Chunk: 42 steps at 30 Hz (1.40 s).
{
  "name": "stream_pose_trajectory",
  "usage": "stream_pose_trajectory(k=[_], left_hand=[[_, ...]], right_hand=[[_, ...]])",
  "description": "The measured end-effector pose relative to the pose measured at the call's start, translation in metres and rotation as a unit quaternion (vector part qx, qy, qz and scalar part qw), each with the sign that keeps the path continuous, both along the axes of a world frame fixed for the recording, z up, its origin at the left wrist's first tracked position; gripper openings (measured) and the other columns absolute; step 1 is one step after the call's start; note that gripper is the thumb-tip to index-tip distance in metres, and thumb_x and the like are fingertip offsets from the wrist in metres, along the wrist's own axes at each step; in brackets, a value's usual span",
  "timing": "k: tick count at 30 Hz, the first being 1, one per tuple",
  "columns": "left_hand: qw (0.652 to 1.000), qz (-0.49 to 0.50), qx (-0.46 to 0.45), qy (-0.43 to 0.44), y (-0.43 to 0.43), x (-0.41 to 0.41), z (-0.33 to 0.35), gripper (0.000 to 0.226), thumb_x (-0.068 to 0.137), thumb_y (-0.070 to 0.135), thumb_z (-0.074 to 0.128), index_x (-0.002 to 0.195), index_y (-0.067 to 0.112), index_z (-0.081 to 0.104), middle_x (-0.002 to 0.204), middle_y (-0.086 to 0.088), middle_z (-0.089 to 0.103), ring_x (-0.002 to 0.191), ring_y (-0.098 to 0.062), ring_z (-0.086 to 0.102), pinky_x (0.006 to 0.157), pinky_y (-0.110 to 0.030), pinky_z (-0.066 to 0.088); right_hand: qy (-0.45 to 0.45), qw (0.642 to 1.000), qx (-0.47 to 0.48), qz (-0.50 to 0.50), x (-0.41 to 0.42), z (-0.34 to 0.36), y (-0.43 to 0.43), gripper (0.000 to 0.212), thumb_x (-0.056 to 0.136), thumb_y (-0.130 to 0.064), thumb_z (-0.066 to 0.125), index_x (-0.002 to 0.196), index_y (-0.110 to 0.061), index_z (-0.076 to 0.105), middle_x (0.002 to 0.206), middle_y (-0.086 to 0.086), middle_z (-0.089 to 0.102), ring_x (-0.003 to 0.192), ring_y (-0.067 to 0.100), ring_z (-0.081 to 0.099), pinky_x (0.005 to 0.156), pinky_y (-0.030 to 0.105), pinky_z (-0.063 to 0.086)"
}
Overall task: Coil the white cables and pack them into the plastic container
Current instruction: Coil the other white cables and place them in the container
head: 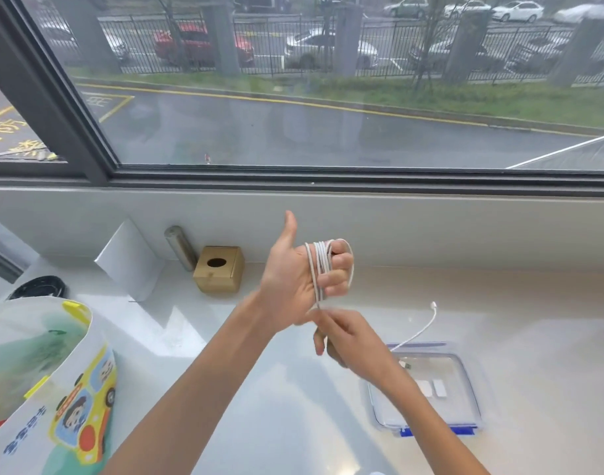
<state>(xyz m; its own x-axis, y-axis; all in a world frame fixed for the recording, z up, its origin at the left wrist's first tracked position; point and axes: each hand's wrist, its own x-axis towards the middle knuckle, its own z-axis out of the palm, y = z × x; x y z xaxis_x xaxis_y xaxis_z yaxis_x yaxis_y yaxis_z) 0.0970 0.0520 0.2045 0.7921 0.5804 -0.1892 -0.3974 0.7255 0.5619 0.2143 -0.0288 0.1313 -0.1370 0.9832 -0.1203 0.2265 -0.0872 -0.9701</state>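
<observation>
Mid-coil: white cable [319, 269] looped round curled fingers of left hand [290, 279], right hand [348, 337] pinches strand just below; tail trails over plastic container [406, 413]. Next, likely: wind in tail, then pack

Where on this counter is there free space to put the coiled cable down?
Bare counter lies right of the plastic container and behind it, up to the wall. Another bare patch lies between the printed bag and the left forearm. It is crowded by the wooden box and metal cylinder, and at the container, where a white cable trails.
</observation>
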Motion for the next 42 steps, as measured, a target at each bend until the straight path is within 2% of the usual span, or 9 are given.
stream_pose_trajectory(k=[3, 8, 13, 20, 24, 26, 32, 37, 42], left_hand=[[0.99, 0.103, 0.028, 0.095, 0.013, -0.014, -0.006, 0.078, 0.086, 0.082, 0.009, 0.076, 0.013, 0.044, 0.071, -0.005, 0.037, 0.043, -0.013, 0.029, 0.052, -0.03, 0.021], [0.978, -0.027, 0.074, 0.191, -0.023, -0.006, -0.019, 0.082, 0.085, 0.082, 0.011, 0.07, 0.012, 0.051, 0.067, -0.008, 0.045, 0.053, -0.019, 0.028, 0.053, -0.029, 0.03], [0.972, -0.105, 0.129, 0.166, -0.041, 0.005, 0.001, 0.083, 0.083, 0.085, 0.013, 0.078, 0.01, 0.05, 0.073, -0.008, 0.05, 0.047, -0.015, 0.034, 0.051, -0.026, 0.034], [0.991, -0.1, 0.075, 0.045, -0.036, -0.009, 0.012, 0.081, 0.085, 0.083, 0.012, 0.082, 0.01, 0.046, 0.072, -0.006, 0.044, 0.048, -0.014, 0.026, 0.052, -0.029, 0.02], [0.996, -0.022, 0.084, 0.014, -0.014, -0.022, 0.009, 0.074, 0.089, 0.077, 0.02, 0.082, 0.009, 0.048, 0.072, -0.004, 0.046, 0.051, -0.014, 0.024, 0.052, -0.028, 0.023], [0.99, 0.043, 0.115, 0.066, -0.008, -0.025, 0.004, 0.06, 0.096, 0.065, 0.025, 0.081, 0.012, 0.047, 0.072, -0.003, 0.043, 0.048, -0.011, 0.027, 0.052, -0.026, 0.023], [0.962, 0.123, 0.165, 0.18, -0.016, -0.01, -0.015, 0.043, 0.102, 0.048, 0.034, 0.081, 0.014, 0.048, 0.074, -0.002, 0.047, 0.051, -0.013, 0.037, 0.055, -0.023, 0.038], [0.928, 0.051, 0.271, 0.25, -0.035, 0.004, -0.01, 0.059, 0.1, 0.06, 0.022, 0.083, 0.009, 0.047, 0.071, -0.014, 0.041, 0.066, -0.028, 0.037, 0.069, -0.037, 0.03], [0.88, 0.0, 0.4, 0.255, -0.056, 0.005, 0.006, 0.06, 0.1, 0.057, 0.017, 0.074, 0.02, 0.055, 0.068, -0.015, 0.03, 0.069, -0.033, 0.027, 0.069, -0.044, 0.027]], right_hand=[[-0.225, 0.966, 0.088, 0.089, 0.009, -0.003, -0.036, 0.035, 0.097, -0.056, 0.041, 0.105, -0.034, 0.068, 0.064, -0.021, 0.061, 0.058, 0.002, 0.055, 0.062, 0.025, 0.049], [-0.396, 0.79, 0.468, -0.007, 0.052, 0.063, 0.0, 0.022, 0.098, -0.043, 0.056, 0.089, -0.032, 0.073, 0.068, -0.012, 0.063, 0.057, 0.015, 0.054, 0.045, 0.028, 0.04], [-0.056, 0.937, 0.341, 0.037, 0.061, 0.077, 0.053, 0.006, 0.078, -0.012, 0.078, 0.078, -0.018, 0.078, 0.076, -0.006, 0.067, 0.065, 0.008, 0.058, 0.059, 0.024, 0.042], [0.146, 0.984, 0.105, 0.014, 0.01, 0.029, 0.041, 0.016, 0.073, -0.007, 0.065, 0.079, -0.022, 0.069, 0.06, -0.017, 0.069, 0.055, -0.003, 0.062, 0.058, 0.011, 0.048], [0.05, 0.995, 0.08, 0.01, -0.018, 0.004, 0.001, 0.02, 0.092, -0.032, 0.06, 0.072, -0.035, 0.065, 0.051, -0.007, 0.052, 0.043, 0.006, 0.041, 0.047, 0.014, 0.032], [-0.068, 0.987, 0.141, 0.023, -0.014, 0.005, -0.013, 0.021, 0.102, -0.032, 0.051, 0.101, -0.045, 0.067, 0.061, -0.012, 0.059, 0.053, 0.005, 0.047, 0.054, 0.014, 0.034], [-0.427, 0.86, 0.277, 0.027, 0.015, 0.047, -0.029, 0.03, 0.103, -0.042, 0.041, 0.105, -0.026, 0.067, 0.084, -0.007, 0.065, 0.076, 0.023, 0.064, 0.057, 0.036, 0.046], [-0.407, 0.785, 0.467, -0.01, 0.045, 0.068, -0.013, 0.022, 0.095, -0.033, 0.063, 0.082, -0.022, 0.077, 0.078, -0.006, 0.068, 0.064, 0.021, 0.054, 0.057, 0.029, 0.047], [-0.295, 0.804, 0.511, -0.071, 0.052, 0.062, -0.002, 0.025, 0.092, -0.026, 0.072, 0.073, -0.01, 0.075, 0.077, 0.005, 0.064, 0.067, 0.025, 0.053, 0.063, 0.03, 0.046]])
